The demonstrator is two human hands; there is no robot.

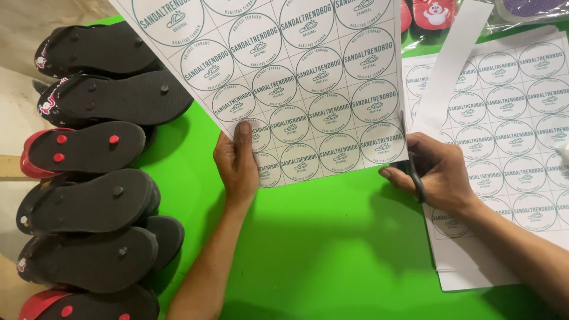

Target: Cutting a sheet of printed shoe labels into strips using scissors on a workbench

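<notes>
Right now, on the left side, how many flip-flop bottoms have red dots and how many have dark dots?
Bottoms with red dots: 2
Bottoms with dark dots: 4
Total: 6
One more half-hidden sole shows no dots, so it is not counted.

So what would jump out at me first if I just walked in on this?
Probably the white sheet of round labels held up mid-scene: the left hand pinches its lower edge while the right hand works scissors along its right edge. Then the bright green table, and the row of black and red flip-flops lying soles-up on the left.
</notes>
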